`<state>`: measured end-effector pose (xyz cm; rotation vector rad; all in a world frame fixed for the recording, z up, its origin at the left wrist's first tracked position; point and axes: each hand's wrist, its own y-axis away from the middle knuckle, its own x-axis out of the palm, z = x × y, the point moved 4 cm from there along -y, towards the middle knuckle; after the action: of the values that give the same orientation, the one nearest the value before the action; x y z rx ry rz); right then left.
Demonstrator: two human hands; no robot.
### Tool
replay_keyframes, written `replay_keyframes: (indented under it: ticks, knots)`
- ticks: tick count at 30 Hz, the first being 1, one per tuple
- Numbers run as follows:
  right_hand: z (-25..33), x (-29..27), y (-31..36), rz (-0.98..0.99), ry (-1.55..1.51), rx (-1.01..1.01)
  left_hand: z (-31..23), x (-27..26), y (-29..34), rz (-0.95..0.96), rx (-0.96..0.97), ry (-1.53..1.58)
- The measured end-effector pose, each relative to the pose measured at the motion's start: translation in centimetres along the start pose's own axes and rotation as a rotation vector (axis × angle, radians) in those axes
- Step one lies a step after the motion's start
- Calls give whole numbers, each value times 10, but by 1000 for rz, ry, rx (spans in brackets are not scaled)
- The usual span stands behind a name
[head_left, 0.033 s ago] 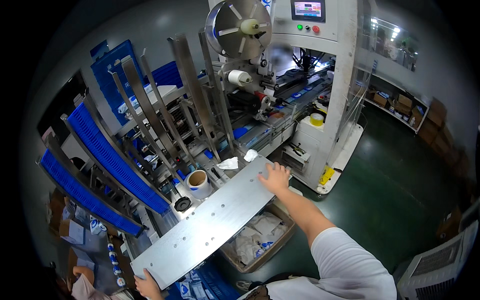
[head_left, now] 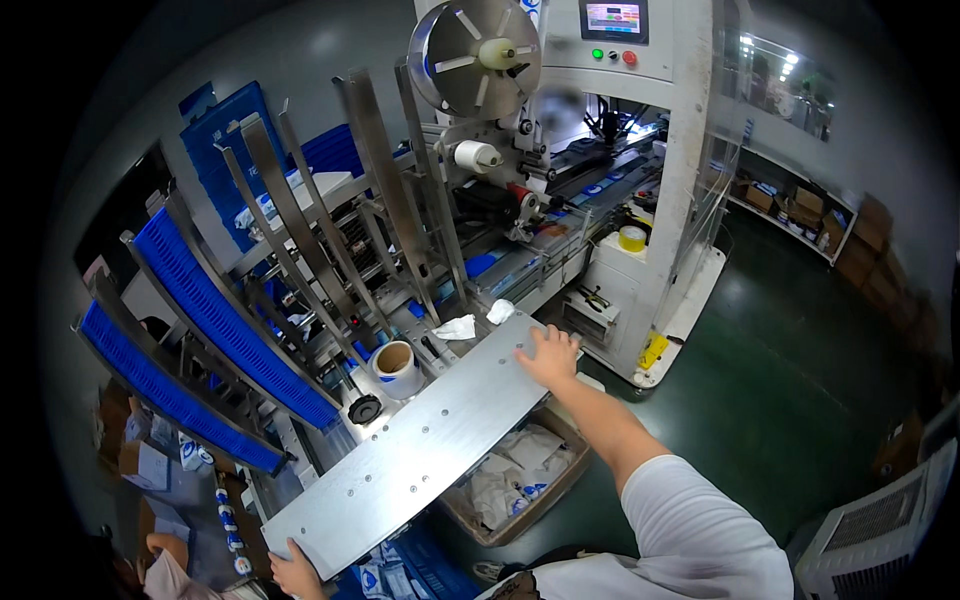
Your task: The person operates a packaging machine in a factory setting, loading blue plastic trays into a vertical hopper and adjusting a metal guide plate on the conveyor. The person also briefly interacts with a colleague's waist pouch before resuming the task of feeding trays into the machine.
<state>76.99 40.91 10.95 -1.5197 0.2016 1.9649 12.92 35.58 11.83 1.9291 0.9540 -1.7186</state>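
Left hand [head_left: 297, 572]: at the lower edge of the view; fingers curled over the near-left corner of the long metal plate [head_left: 420, 445]; thumb side hidden, so how tightly it grips I cannot tell.
Metal plate: a long grey panel with small holes; it spans from the left hand up and rightward to the right hand; it lies flat along the front of the machine, its far long edge close against the frame; whether it is seated or only resting there cannot be told.
Progress: judged from how it lies, the plate is carried to the machine and lined along it; both hands are on it, so letting go and any fastening look not yet done; no screws or tools show at the holes.
Right hand [head_left: 548, 357]: arm stretched forward; palm down and fingers spread wide on the far right end of the plate, pressing rather than gripping.
Beyond the plate: a roll of tape [head_left: 396, 366] and a black knob [head_left: 364, 409] stand just past its far edge, between the hands; crumpled white paper [head_left: 457, 327] lies just left of the right hand; these sit close enough to hinder pushing the plate further in.
Below the plate: a cardboard box [head_left: 556, 486] of white packets under the right forearm.
Left of the hands: slanted blue chutes [head_left: 210, 310].
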Motion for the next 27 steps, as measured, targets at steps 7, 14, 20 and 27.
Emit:
replay_keyframes:
  ticks: [7,14,20,27]
  knots:
    - [1,0,0,-22,15,-4,-3,-3,2,-6,24,-18]
    - [1,3,0,-74,8,-15,-6,-8,3,-13,-2,-36]
    - [0,3,0,-60,-23,1,-11,-19,18,-72,176,-1]
    - [0,4,0,-38,-5,8,-9,-17,18,-80,169,-12]
